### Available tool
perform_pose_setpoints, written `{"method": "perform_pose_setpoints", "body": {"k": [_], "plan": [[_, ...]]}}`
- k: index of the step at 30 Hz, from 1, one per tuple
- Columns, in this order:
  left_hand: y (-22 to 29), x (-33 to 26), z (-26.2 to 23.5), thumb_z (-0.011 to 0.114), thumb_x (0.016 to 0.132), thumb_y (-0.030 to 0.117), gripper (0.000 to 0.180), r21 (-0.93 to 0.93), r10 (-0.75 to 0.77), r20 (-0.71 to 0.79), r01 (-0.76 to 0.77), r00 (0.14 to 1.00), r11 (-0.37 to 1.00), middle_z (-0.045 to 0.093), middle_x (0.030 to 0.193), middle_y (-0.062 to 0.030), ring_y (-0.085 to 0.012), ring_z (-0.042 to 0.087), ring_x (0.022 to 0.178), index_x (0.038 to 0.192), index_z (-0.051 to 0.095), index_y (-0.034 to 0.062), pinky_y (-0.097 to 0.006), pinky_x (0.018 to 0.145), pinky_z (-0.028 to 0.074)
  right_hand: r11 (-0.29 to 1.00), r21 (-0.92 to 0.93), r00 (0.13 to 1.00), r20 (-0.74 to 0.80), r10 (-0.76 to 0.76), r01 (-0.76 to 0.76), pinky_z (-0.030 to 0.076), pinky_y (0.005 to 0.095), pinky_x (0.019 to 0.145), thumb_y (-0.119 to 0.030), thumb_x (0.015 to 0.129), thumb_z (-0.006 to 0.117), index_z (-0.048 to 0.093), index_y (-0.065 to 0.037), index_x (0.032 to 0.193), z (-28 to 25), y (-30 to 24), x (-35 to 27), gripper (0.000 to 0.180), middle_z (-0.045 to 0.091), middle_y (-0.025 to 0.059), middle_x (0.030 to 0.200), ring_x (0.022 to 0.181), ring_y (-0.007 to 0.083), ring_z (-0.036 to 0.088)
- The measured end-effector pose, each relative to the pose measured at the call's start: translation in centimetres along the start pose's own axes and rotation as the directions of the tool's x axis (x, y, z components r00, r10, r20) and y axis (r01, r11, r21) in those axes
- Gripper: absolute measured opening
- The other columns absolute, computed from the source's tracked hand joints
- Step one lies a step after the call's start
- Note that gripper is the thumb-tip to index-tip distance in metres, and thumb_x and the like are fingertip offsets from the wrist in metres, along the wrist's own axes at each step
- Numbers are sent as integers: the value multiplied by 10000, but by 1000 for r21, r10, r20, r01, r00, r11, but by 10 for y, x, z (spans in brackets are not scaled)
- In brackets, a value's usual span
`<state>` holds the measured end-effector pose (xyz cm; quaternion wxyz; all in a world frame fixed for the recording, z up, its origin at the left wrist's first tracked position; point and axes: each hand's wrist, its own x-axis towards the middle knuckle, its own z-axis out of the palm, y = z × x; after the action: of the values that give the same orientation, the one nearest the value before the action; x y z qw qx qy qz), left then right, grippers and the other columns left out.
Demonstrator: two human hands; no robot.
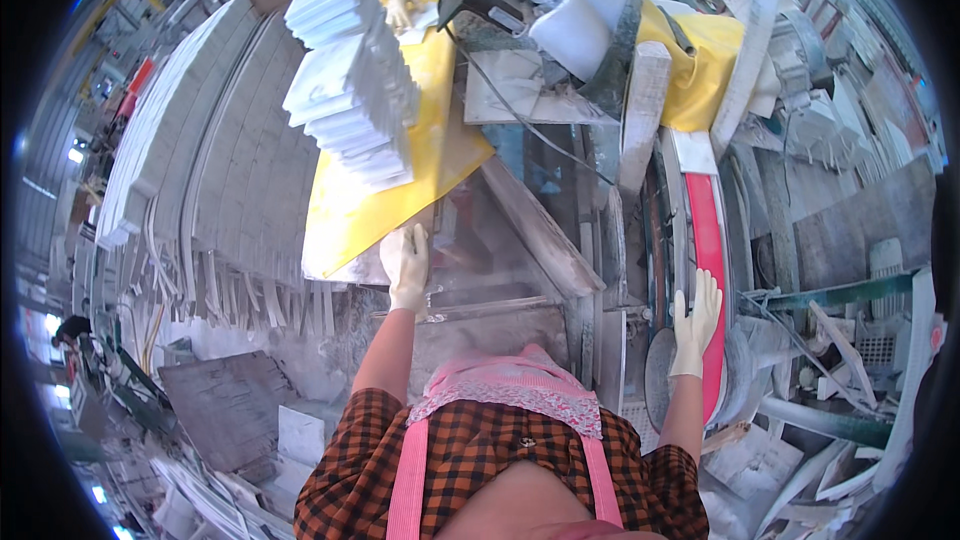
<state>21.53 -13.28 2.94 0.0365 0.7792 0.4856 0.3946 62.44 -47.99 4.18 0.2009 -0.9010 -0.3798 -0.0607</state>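
Note:
My left hand, in a pale glove, rests at the near edge of a stand covered by a yellow sheet. Its fingers point away from me and I see nothing held in them. On that sheet rises a tall, uneven stack of white tiles. My right hand, also gloved, has its fingers stretched out along a red belt and seems to lie against it. Whether the palm presses on the belt is hard to tell.
Across the yellow sheet a co-worker's gloved hand reaches in. Long rows of stacked pale slabs stand at the left. A dusty machine with a white cover sits ahead. A slanting wooden beam lies between my hands; broken boards are at the lower right.

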Motion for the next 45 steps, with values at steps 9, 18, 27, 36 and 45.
{"method": "perform_pose_setpoints", "body": {"k": [9,18,27,36,45], "plan": [[5,9,-4,630,941,136,138,-31,26,-62,-28,998,999,687,816,-187,-395,659,784,896,701,27,-501,717,497,871,-62,872,98,-480,487,279,502,1250,-172,882,668,596,7,1367,-5,-26,44,522,523,232,1506,1470,399,409],[6,7,-2,616,950,173,173,-36,-47,-45,45,998,998,679,814,-191,-395,655,811,879,702,40,-512,751,489,674,-42,671,157,-724,737,403,495,1148,-114,882,611,685,7,1024,20,-13,52,201,697,148,1158,1183,330,605],[4,-1,2,615,949,191,207,45,-35,-151,42,988,998,669,799,-198,-415,646,795,812,660,43,-527,744,500,643,-30,625,272,-732,766,461,514,983,-249,953,550,667,-48,635,46,15,54,395,672,187,657,682,377,653],[4,0,0,639,907,175,191,23,-100,-100,103,990,994,666,801,-208,-425,642,791,798,664,20,-518,759,503,638,-107,633,323,-703,763,475,514,762,-192,949,563,639,-50,738,40,11,53,265,683,199,659,665,404,675],[2,-1,2,645,904,179,181,23,-107,-114,111,988,994,669,814,-199,-413,644,801,802,671,31,-512,753,500,614,-125,615,343,-710,779,480,517,710,-192,933,577,645,-77,691,41,14,52,276,684,184,659,633,392,672]]}}
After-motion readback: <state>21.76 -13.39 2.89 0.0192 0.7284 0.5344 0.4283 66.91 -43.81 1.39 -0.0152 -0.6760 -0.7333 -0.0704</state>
